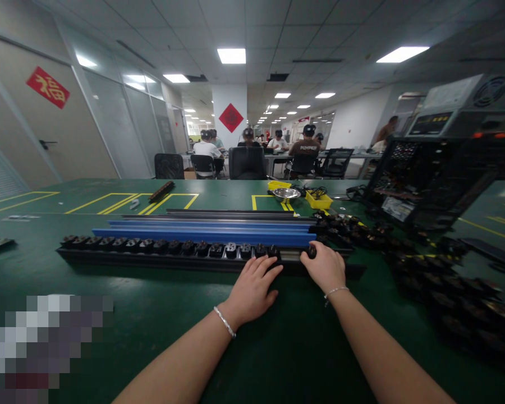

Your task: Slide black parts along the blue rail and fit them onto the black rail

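A long black rail (151,258) lies across the green table in front of me. Seated along it is a row of small black socket-like modules (202,248), several with metal parts on top. My left hand (252,292) rests with its fingers stretched over the rail's front edge, touching beside the last modules of the row. Farther right, my right hand (326,266) pinches a single black module (312,252) at the rail, past a bare stretch of its channel (292,255). Whether that module sits fully in the channel I cannot tell.
Blue rails (202,233) lie just behind. Loose black modules (441,280) heap up on the right, near an open computer case (416,179). Farther back are a metal bowl (286,193), a yellow bin (318,199) and a brown strip (161,191). People sit beyond the table.
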Demonstrator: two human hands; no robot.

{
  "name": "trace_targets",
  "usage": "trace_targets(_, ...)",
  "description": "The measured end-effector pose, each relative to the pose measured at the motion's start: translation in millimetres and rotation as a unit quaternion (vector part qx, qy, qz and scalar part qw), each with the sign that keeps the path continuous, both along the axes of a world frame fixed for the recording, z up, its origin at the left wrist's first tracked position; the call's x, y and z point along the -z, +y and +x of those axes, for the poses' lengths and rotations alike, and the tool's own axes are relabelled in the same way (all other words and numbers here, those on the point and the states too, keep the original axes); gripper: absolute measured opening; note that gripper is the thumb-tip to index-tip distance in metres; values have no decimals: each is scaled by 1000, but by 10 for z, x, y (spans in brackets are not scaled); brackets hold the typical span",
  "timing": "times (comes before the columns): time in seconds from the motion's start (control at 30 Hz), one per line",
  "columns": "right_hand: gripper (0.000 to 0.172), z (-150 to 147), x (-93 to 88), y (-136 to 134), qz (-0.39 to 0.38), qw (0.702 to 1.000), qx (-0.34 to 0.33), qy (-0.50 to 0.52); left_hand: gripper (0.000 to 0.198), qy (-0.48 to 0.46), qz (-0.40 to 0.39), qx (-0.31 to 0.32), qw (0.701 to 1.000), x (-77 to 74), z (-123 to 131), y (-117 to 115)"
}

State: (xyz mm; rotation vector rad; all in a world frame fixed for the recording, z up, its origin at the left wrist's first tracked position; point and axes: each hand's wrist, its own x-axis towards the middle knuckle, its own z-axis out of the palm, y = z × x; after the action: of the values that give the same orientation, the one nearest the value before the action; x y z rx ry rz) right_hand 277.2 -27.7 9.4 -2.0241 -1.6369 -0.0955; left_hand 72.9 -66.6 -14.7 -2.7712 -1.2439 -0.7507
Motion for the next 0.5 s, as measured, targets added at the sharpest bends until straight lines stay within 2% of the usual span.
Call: trace_targets(0.5, 39, 33, -15, 11, -8, 1000, -3, 2, 60, 1, -2, 1, 1000, -3, -4, -1)
